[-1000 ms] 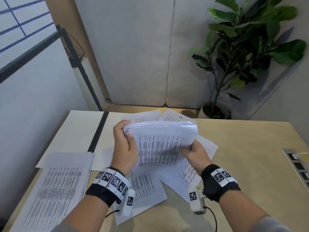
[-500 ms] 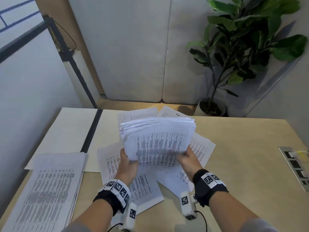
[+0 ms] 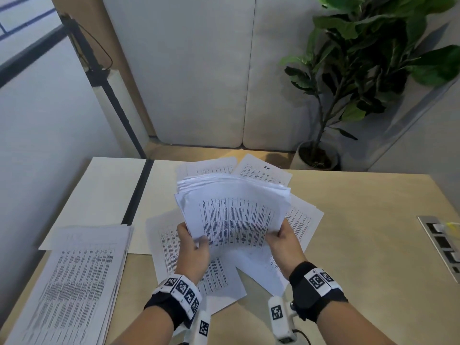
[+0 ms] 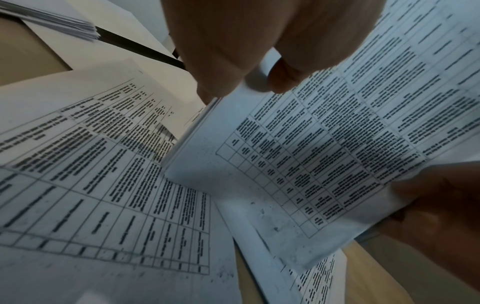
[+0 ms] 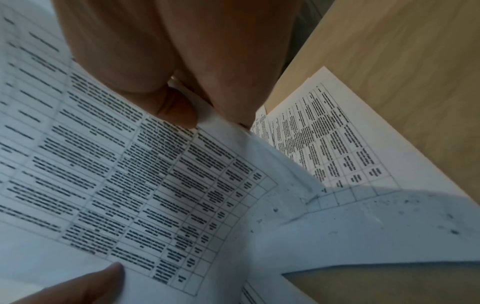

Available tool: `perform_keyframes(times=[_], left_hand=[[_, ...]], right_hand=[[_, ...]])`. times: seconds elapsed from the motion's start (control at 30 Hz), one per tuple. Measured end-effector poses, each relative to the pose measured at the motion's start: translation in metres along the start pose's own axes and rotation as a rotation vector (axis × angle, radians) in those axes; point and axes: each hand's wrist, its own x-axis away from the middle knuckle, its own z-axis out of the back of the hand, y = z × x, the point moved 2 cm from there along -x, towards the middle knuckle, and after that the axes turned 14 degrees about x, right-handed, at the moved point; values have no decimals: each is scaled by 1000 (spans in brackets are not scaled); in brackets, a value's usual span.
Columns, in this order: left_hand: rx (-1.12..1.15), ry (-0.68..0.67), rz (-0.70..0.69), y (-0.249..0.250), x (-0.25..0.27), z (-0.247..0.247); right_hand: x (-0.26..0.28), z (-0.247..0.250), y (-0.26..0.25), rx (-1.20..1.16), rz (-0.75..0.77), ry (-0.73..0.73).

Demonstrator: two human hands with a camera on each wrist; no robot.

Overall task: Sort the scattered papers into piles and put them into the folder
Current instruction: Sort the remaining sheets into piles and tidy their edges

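Observation:
Both hands hold a thick stack of printed sheets [image 3: 236, 210] tilted up above the table. My left hand [image 3: 193, 247] grips its lower left corner, thumb on the front sheet. My right hand [image 3: 282, 241] grips the lower right corner. The left wrist view shows the stack [image 4: 324, 154] pinched between thumb and fingers; the right wrist view shows the thumb pressing the stack [image 5: 155, 185]. Loose sheets [image 3: 219, 277] lie scattered underneath. A sorted pile [image 3: 74, 277] lies at the front left. The open cream folder [image 3: 104, 192] with a black spine lies at the back left.
A potted plant [image 3: 361, 78] stands on the floor behind the table's far right corner. A metal socket panel [image 3: 443, 245] is set into the table at the right edge. Bare tabletop [image 3: 361, 232] shows right of the papers. A wall runs along the left.
My left hand slid from the upper left edge of the stack down to its lower left corner. The stack stayed raised, and the view shifted slightly.

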Motion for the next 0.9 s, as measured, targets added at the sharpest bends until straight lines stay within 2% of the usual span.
perform_keyframes(times=[0.13,0.23,0.37,0.5,0.7,0.9], left_hand=[[0,-45,20,-4,5,-5],[-14,-63,-44,-4,4,-3],[-28,-46,-43,-7,10,-1],[-33,-36,-42,-1,17,-6],[-2,-25,-57,-9,14,-8],[-31,-5,-8,-13,20,-14]], right_hand=[[4,-4,6,33,0,-36],[1,0,9,59,18,-17],[-2,-3,10,144,40,-78],[-4,2,13,87,28,-80],[-8,6,16,79,38,-186],[-2,8,5,114,65,-214]])
